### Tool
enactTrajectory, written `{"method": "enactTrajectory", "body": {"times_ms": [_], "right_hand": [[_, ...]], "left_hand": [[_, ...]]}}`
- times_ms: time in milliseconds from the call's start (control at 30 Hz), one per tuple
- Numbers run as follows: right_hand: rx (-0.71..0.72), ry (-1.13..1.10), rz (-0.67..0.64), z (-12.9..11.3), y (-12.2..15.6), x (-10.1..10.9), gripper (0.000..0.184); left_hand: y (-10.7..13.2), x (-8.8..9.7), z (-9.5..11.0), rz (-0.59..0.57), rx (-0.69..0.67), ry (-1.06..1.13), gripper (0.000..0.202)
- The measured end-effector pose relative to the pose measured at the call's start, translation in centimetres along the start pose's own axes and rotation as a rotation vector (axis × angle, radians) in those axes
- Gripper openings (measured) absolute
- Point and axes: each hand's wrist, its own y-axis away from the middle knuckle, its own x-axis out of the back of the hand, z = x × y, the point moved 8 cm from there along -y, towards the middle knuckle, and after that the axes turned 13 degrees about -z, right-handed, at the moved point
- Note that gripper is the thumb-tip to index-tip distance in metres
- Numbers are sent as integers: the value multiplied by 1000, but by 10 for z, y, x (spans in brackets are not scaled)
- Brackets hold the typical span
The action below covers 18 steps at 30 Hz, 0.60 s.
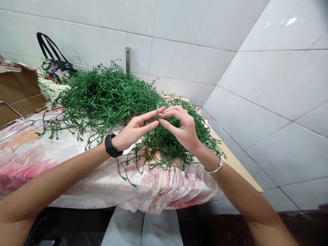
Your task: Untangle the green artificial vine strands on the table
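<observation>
**Fingers Joined at the Tips Over Green Stems**

The left hand and the right hand meet at the fingertips. On each hand, thumb and index finger converge, leaving a narrow gap. A small green piece shows between the tips; whether either hand grips it cannot be told.

The stems are thin, wiry and glossy green, with a smooth, plastic-like look. Many are curved and end in small, forked, bud-like tips. They lie tangled in two adjoining mounds: a larger one left of the hands, reaching toward the wall, and a smaller one directly beneath the right hand. The individual stems are too entangled to count. Several loose strands trail toward the front edge.

Support: one bench, its bare, pale board exposed at the right. One cloth, printed with pink flowers, covers the rest and bunches at the front.

Surroundings: one brown cardboard box at the left; one black floral bag with looped straps behind it; one flat metal bracket upright against the wall of glossy white tiles.
</observation>
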Motion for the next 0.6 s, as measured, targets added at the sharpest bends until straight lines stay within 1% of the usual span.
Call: {"method": "enactTrajectory", "body": {"times_ms": [100, 167, 233, 300, 367, 433, 500, 600], "right_hand": [[8, 46, -12, -2, 0, 0, 6], [33, 110, -47, -5, 0, -4, 5], [57, 146, -114, -7, 0, -10, 6], [57, 120, -190, -6, -1, -15, 8], [35, 29, -257, -4, -2, -18, 10], [8, -116, -317, -2, -2, -19, 13], [-18, -306, -386, -1, -2, -22, 15], [-46, -596, -480, 1, 0, -31, 17]], "left_hand": [[2, 9, 2, 103, 11, -49, 32], [4, 14, 2, 150, 38, -95, 28], [4, 16, 3, 153, 57, -140, 27], [3, 17, 6, 128, 51, -189, 25], [2, 17, 10, 95, 35, -235, 22], [1, 16, 14, 41, 25, -269, 19], [0, 14, 16, -27, 34, -292, 16], [-1, 8, 15, -143, 91, -267, 15]]}}
